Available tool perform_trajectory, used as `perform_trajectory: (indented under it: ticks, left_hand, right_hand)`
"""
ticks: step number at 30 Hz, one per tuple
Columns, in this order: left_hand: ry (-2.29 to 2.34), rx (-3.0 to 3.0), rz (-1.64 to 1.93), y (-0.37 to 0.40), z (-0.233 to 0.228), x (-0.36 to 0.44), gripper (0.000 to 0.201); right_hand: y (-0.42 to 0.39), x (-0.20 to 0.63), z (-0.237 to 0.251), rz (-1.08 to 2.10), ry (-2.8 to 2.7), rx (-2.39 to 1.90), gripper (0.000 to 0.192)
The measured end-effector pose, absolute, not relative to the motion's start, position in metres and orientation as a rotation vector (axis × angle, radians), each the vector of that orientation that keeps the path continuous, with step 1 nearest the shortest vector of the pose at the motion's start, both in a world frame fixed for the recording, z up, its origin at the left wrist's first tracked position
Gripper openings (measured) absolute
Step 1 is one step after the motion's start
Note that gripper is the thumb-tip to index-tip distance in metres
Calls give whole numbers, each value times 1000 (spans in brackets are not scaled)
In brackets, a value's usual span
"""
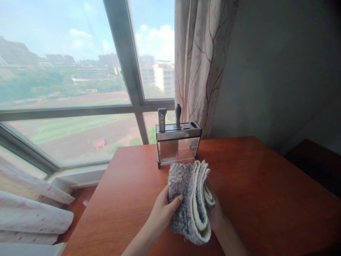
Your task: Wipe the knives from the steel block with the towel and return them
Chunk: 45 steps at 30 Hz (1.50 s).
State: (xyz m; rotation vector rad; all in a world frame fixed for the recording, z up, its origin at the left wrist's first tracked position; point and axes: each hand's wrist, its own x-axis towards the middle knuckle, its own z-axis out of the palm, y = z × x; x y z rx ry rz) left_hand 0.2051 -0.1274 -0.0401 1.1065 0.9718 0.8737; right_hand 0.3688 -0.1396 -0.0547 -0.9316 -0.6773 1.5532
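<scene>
Between my two hands is a folded fuzzy cloth [183,199], grey and white outside with cream edges, held above the near part of the table. My left hand [168,204] grips its left side, the thumb pressed on the front face. On the right, my right hand [214,213] holds the cloth from behind; most of its fingers are hidden. Just beyond the cloth stands a knife block [178,134] with clear sides and a metal top. Two dark handles rise from it, a flat grey one [162,120] and a rounded black one [178,115].
The reddish-brown wooden table [253,185] spreads under my hands. Behind it are a large window frame [125,46] and a patterned curtain [199,53]. More pale curtain fabric [32,217] hangs at the lower left. A dark wall [279,71] lies to the right.
</scene>
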Motion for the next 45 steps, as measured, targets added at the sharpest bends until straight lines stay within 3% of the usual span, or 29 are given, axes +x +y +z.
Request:
perform_trajectory:
  ticks: [4, 9, 14, 19, 23, 25, 31, 37, 45]
  left_hand:
    - [1174, 1342, 911, -118, -36, 178, 43]
    - [1329, 1684, 792, -121, -46, 159, 50]
    - [1501, 2032, 771, -130, -59, 159, 61]
    - [1305, 2562, 660, -149, -48, 164, 53]
    - [1003, 2662, 190, -160, -41, 179, 94]
    - [1005, 2649, 81, -160, -41, 188, 103]
    - [956, 2512, 236, -157, -41, 191, 83]
    - [1156, 1890, 762, -150, -40, 187, 37]
    - [1275, 1453, 1126, -144, -48, 190, 34]
  right_hand:
    - [-137, 378, -54, 1635, -553, -849, 62]
    - [-131, 388, -62, 1563, -644, -1004, 53]
    - [-121, 392, -87, 1162, -967, -1286, 60]
    - [-120, 403, -99, 956, -1053, -1336, 52]
    - [-128, 409, -98, 948, -999, -1362, 47]
    - [-131, 411, -97, 939, -973, -1370, 45]
    - [-140, 423, -94, 987, -966, -1454, 35]
    - [-146, 423, -84, 1181, -1058, -1521, 39]
    - [-136, 400, -62, 1462, -890, -1358, 42]
